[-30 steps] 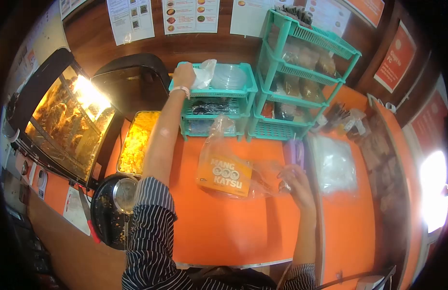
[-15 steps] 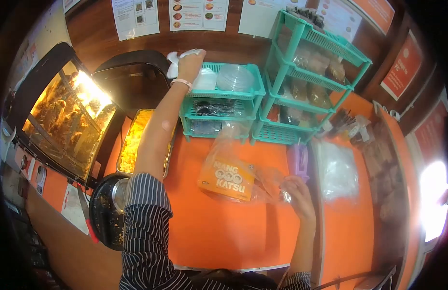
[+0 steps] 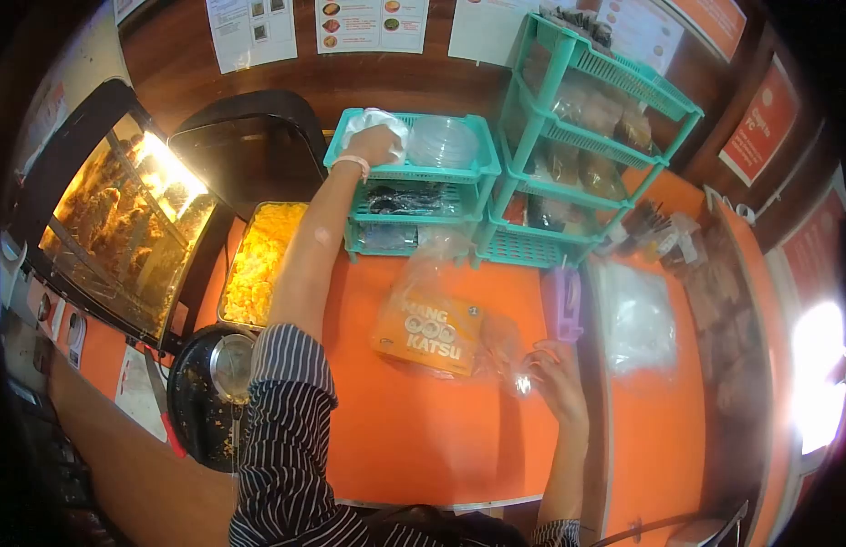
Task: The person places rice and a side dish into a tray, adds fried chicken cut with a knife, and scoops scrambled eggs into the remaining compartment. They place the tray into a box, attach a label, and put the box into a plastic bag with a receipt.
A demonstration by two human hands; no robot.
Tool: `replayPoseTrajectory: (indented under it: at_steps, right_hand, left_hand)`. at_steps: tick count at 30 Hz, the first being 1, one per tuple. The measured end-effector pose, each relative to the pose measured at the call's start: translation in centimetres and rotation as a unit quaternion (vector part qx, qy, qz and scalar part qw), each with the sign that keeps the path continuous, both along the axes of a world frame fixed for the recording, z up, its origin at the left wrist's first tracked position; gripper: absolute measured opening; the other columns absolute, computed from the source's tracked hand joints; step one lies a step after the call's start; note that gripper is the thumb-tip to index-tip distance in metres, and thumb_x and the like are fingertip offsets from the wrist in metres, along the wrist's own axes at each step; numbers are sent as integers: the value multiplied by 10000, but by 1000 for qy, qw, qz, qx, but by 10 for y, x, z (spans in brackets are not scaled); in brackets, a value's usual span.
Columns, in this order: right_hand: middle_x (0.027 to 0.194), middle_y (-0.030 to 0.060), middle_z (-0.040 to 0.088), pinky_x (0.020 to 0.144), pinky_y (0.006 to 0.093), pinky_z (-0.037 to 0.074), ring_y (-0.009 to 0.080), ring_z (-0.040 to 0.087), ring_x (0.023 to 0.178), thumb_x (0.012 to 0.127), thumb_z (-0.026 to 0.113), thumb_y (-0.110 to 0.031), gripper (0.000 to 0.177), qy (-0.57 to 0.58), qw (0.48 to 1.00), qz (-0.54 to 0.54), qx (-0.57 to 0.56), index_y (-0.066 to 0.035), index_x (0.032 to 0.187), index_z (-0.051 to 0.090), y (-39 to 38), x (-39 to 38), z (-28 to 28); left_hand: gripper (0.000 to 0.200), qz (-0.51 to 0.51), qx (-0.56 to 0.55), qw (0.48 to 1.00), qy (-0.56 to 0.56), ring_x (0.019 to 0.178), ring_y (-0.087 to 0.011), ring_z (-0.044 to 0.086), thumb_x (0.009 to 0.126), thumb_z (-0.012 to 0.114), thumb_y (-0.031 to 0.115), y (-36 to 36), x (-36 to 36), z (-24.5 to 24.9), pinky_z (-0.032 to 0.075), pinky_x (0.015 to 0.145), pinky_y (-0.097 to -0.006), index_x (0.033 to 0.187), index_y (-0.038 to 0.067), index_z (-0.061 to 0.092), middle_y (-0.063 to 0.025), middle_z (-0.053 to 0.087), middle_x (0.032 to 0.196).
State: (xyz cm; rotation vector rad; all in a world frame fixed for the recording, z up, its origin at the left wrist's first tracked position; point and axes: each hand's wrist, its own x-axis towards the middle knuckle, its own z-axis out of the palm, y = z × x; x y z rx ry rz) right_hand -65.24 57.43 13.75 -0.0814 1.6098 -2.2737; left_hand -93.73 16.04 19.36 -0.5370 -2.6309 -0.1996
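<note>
My left hand (image 3: 372, 147) reaches into the top tier of the small green rack (image 3: 423, 173), its fingers closed on a crumpled white plastic or tissue (image 3: 383, 121); most fingertips are hidden. Beside it in the same tier sit clear round plastic lids (image 3: 443, 142). An orange food box (image 3: 429, 334) with white lettering lies inside a clear plastic bag (image 3: 500, 345) on the orange counter. At the bag's right end, my right hand (image 3: 558, 381) has its fingers bent around the gathered plastic.
A lit glass warmer (image 3: 122, 219) stands at left, near a metal tray of yellow food (image 3: 263, 260) and a black pan (image 3: 195, 401) with a strainer (image 3: 231, 365). At right are a taller green rack (image 3: 578, 137), a purple holder (image 3: 563, 305) and stacked clear bags (image 3: 640, 319).
My left hand has come down from behind the small rack's top edge into its upper tier, bringing the white crumpled piece along. My right hand has shifted slightly downward; the bagged box stays put.
</note>
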Motion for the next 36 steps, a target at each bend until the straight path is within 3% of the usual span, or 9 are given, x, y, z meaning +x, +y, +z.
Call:
replayPoseTrajectory:
  at_steps: [4, 8, 15, 23, 30, 32, 33, 35, 36]
  right_hand:
    - [874, 95, 557, 612, 212, 466, 125, 573, 715, 862, 500, -92, 207, -7, 1000, 6, -12, -49, 1061, 464, -4, 2, 0]
    - [865, 109, 559, 621, 245, 490, 139, 580, 710, 868, 497, -108, 206, -7, 1000, 7, -7, -42, 1059, 460, -2, 5, 3]
    - [870, 119, 558, 619, 263, 499, 158, 587, 712, 872, 492, -117, 216, -9, 1000, -3, -21, -37, 1068, 450, -2, 14, 2]
    - [873, 125, 550, 615, 275, 507, 164, 587, 716, 875, 480, -109, 209, -26, 999, -9, -43, -30, 1065, 449, 10, 25, 1]
    - [876, 130, 550, 610, 275, 518, 159, 586, 715, 877, 476, -109, 196, -35, 998, -12, -46, -37, 1058, 456, 9, 31, -1]
    - [876, 120, 552, 624, 278, 512, 159, 585, 726, 879, 471, -105, 205, -35, 999, -3, -41, -37, 1071, 446, 9, 30, 0]
    - [876, 110, 555, 639, 281, 507, 159, 584, 738, 881, 465, -102, 215, -32, 999, 3, -34, -38, 1084, 436, 9, 30, 0]
    - [945, 110, 536, 659, 287, 487, 164, 574, 778, 866, 498, -122, 275, -4, 998, -16, 56, -40, 1114, 415, 10, 32, 2]
    - [1014, 110, 518, 678, 293, 468, 169, 563, 818, 850, 530, -141, 339, 24, 989, -32, 145, -43, 1145, 394, 8, 33, 3]
  left_hand:
    - [75, 61, -56, 996, 30, 727, -290, 568, 673, 601, 155, 18, 1, 10, 445, 622, -393, 652, 104, 551, -72, 580, 718]
    - [95, 44, 54, 996, 63, 743, -286, 581, 668, 605, 181, 17, 6, 36, 447, 616, -394, 654, 91, 579, -85, 604, 748]
    - [153, 85, -31, 993, -70, 779, -291, 622, 691, 579, 194, 22, 6, 10, 490, 681, -393, 764, 87, 659, -145, 638, 811]
    - [110, 166, -96, 979, 63, 684, -285, 609, 713, 573, 221, 24, -8, 17, 481, 596, -401, 724, 124, 625, -94, 624, 705]
    - [267, 143, 59, 986, 67, 805, -300, 608, 790, 528, 335, 24, -6, 70, 475, 670, -442, 811, 101, 655, -98, 637, 842]
    - [299, 121, 441, 884, 98, 775, -283, 613, 823, 511, 333, 8, -22, 73, 479, 636, -415, 844, 59, 631, -117, 634, 823]
    - [299, 119, 439, 885, 99, 775, -283, 613, 823, 511, 333, 6, -19, 80, 479, 636, -415, 844, 59, 631, -117, 634, 823]
    - [308, -39, 806, 590, 14, 738, -240, 612, 853, 489, 310, 2, -14, 93, 482, 580, -354, 870, 24, 602, -113, 615, 785]
    - [308, -38, 806, 590, 14, 738, -240, 612, 853, 489, 310, 8, -1, 106, 482, 580, -354, 870, 24, 602, -113, 615, 785]
